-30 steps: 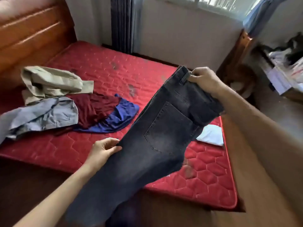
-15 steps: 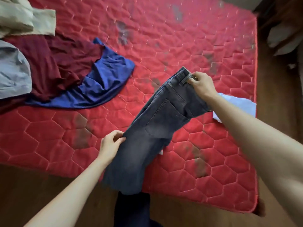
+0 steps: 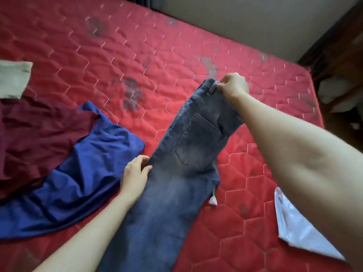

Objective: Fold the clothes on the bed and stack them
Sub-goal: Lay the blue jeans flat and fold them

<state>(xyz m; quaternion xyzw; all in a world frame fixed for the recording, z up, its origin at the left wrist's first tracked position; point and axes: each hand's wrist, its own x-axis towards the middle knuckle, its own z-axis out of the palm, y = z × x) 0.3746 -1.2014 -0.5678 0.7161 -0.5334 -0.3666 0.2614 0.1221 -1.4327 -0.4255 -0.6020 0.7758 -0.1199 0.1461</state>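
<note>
Dark grey jeans stretch over the red quilted mattress, back pocket facing up. My right hand pinches the waistband at the far end. My left hand grips the left edge of the jeans at thigh height. The legs run down past the bottom of the view. A small white tag hangs from the right seam. A blue garment and a maroon garment lie crumpled to the left, with a beige piece at the far left edge.
A white folded cloth lies on the mattress at the right, partly behind my right forearm. A wall runs along the far side of the bed. Dark wooden furniture stands past the bed's right corner.
The jeans have moved further over the mattress and lie lower and flatter. Both hands keep their grip. The view has shifted closer and to the right.
</note>
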